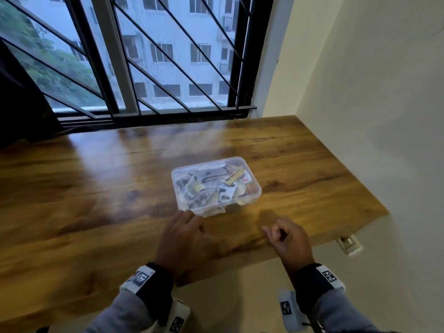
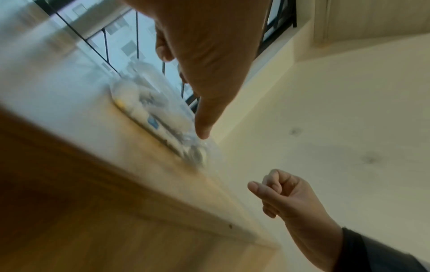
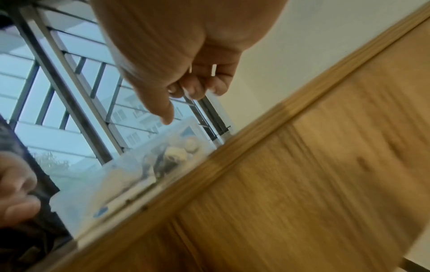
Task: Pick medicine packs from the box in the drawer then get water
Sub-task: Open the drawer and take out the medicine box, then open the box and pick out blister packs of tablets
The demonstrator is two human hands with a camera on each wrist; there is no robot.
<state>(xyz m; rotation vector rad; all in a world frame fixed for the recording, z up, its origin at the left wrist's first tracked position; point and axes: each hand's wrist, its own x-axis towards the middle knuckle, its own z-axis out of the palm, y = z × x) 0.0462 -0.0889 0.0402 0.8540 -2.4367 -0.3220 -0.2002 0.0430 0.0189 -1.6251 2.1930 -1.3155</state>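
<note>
A clear lidded plastic box [image 1: 216, 183] full of medicine packs [image 1: 211, 186] sits on the wooden table [image 1: 96, 188], right of centre. My left hand [image 1: 189, 219] lies just in front of the box's near left corner with fingers stretched out and holding nothing; whether it touches the box is unclear. In the left wrist view the thumb [image 2: 202, 127] points at the blurred box [image 2: 149, 110]. My right hand [image 1: 281, 234] hovers over the table's front edge, right of the box, fingers curled into the palm, thumb out, empty. The right wrist view shows those curled fingers [image 3: 193, 88] above the box [image 3: 139, 171].
A barred window [image 1: 144, 68] runs along the table's far edge. A dark cloth [image 1: 19, 104] hangs at the far left. A pale wall [image 1: 372, 116] bounds the table on the right, with a wall socket [image 1: 349, 243] below the table's right end.
</note>
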